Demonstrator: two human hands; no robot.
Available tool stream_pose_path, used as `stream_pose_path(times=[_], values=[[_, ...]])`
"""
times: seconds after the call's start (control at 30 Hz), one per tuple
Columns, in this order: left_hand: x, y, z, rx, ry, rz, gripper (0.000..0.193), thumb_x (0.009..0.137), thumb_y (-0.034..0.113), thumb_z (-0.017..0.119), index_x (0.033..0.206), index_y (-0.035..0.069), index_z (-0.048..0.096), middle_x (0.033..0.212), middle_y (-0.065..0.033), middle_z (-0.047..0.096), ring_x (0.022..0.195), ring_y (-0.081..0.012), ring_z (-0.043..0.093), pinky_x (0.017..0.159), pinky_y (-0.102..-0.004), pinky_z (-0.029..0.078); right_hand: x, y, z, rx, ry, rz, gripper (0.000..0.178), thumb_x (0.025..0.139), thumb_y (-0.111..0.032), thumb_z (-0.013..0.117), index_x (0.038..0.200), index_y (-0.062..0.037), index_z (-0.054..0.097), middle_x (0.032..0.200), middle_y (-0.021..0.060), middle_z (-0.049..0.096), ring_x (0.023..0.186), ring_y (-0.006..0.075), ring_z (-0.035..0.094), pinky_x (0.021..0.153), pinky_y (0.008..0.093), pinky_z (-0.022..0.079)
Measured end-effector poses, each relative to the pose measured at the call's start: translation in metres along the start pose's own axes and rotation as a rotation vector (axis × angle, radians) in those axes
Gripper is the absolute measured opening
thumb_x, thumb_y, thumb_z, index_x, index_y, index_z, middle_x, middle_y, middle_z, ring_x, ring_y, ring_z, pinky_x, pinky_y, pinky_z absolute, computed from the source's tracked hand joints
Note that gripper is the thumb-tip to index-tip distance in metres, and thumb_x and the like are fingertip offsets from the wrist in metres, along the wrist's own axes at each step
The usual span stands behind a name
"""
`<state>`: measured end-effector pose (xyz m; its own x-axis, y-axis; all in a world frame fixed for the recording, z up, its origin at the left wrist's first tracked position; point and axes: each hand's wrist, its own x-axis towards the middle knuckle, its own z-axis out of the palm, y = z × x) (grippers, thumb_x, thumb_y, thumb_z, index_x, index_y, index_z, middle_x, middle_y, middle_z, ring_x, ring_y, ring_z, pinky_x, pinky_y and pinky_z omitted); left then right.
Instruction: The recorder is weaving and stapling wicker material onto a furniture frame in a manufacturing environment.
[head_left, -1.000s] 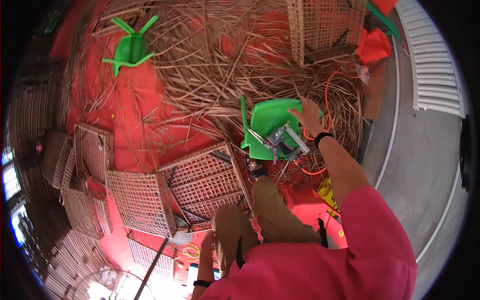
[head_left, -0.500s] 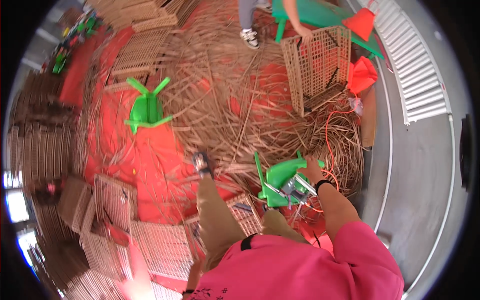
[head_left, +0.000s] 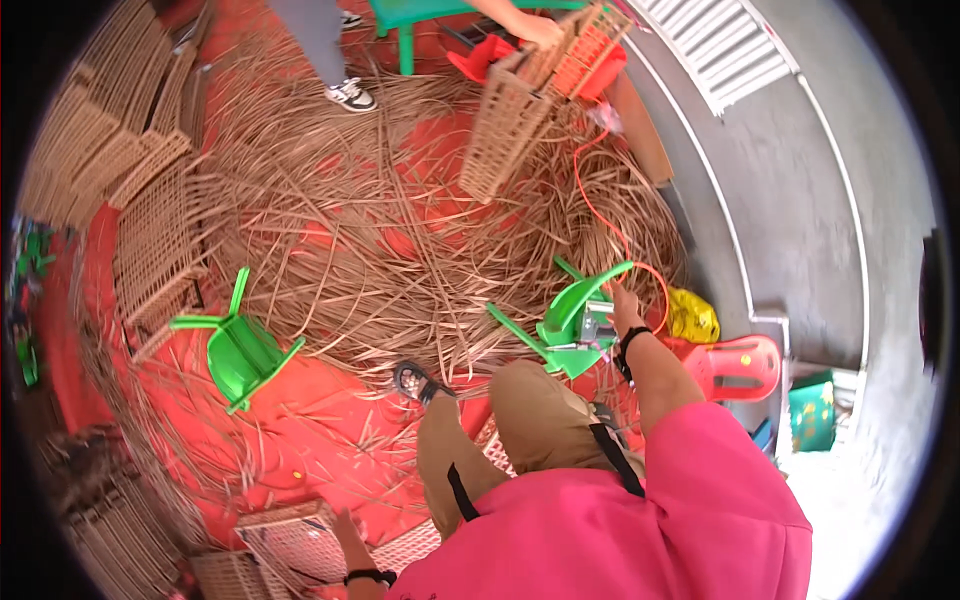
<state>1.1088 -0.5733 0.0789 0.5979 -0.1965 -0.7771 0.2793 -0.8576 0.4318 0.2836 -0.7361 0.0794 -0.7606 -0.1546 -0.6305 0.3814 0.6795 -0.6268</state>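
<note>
My right hand point(head_left: 624, 306) is closed on the raised edge of a small green plastic chair point(head_left: 572, 306), which tilts in front of my knee. Against the chair, just below the hand, is a grey metal tool point(head_left: 597, 326); its lower part is hard to make out. At the lower left my left hand point(head_left: 351, 532) reaches down with fingers apart, beside a brown woven panel point(head_left: 292, 543). Whether the fingertips touch the panel's edge is unclear.
Brown strips point(head_left: 370, 240) cover the red floor. Another green chair point(head_left: 243, 358) lies tipped at left. Woven panels point(head_left: 155, 255) stack far left. A co-worker's hand point(head_left: 540, 30) holds a woven basket point(head_left: 505, 125). An orange hose point(head_left: 590, 205), yellow bag point(head_left: 692, 316) and red stool point(head_left: 735, 368) are at right.
My view has turned and shifted. The green chair by my right hand now tilts up more. My left hand has reached out to the woven panel. The co-worker's basket has been turned edge-on.
</note>
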Motion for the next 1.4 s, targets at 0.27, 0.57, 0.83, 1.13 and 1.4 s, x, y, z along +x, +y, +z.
stream_pose_path(times=[0.27, 0.57, 0.83, 1.13, 1.4], values=[[-0.092, 0.436, 0.312, 0.584, -0.350, 1.013, 0.042, 0.099, 0.043, 0.048, 0.098, 0.002, 0.059, 0.084, -0.0016, 0.054, 0.083, -0.0183, 0.049, 0.072, -0.0332, 0.040, 0.000, -0.012, 0.049, -0.130, 0.360, 0.124, 0.094, 0.067, -0.049, 0.082, 0.133, 0.0029, 0.041, 0.131, 0.0278, 0.050, 0.119, 0.0422, 0.052, 0.098, 0.0504, 0.045], [-0.366, 0.547, 0.569, 1.197, -0.180, 1.707, 0.080, 0.071, 0.047, 0.078, 0.123, -0.008, 0.054, 0.112, -0.0315, 0.063, 0.109, -0.0381, 0.062, 0.091, -0.0447, 0.047, 0.030, 0.018, 0.070, -0.099, 0.387, 0.148, 0.100, 0.072, -0.034, 0.077, 0.146, 0.0058, 0.023, 0.139, 0.0305, 0.039, 0.134, 0.0431, 0.035, 0.113, 0.0449, 0.029], [-0.326, 0.544, 0.595, 1.362, -0.567, 1.817, 0.046, 0.070, 0.017, 0.074, 0.113, 0.002, 0.066, 0.083, -0.0226, 0.068, 0.083, -0.0426, 0.065, 0.075, -0.0459, 0.051, -0.020, -0.042, 0.118, 0.074, 0.382, -0.250, 0.072, 0.074, -0.004, 0.070, 0.138, 0.0010, 0.037, 0.134, 0.0227, 0.044, 0.124, 0.0329, 0.045, 0.102, 0.0427, 0.039], [-0.354, 0.481, 0.636, 1.692, -0.833, 1.642, 0.037, 0.073, 0.010, 0.064, 0.107, -0.005, 0.059, 0.082, -0.0265, 0.065, 0.082, -0.0445, 0.063, 0.073, -0.0481, 0.049, -0.166, -0.031, 0.284, 0.612, -0.516, 0.917, 0.069, 0.082, -0.040, 0.065, 0.136, -0.0025, 0.044, 0.135, 0.0231, 0.047, 0.120, 0.0397, 0.049, 0.099, 0.0531, 0.042], [-0.392, 0.461, 0.663, 1.581, -0.915, 1.470, 0.027, 0.072, 0.011, 0.060, 0.093, -0.005, 0.058, 0.074, -0.0227, 0.063, 0.073, -0.0402, 0.064, 0.067, -0.0457, 0.048, -0.195, -0.059, 0.338, 1.695, -0.454, 1.324, 0.085, 0.086, -0.058, 0.061, 0.146, -0.0055, 0.031, 0.148, 0.0269, 0.030, 0.133, 0.0477, 0.034, 0.110, 0.0630, 0.029]])
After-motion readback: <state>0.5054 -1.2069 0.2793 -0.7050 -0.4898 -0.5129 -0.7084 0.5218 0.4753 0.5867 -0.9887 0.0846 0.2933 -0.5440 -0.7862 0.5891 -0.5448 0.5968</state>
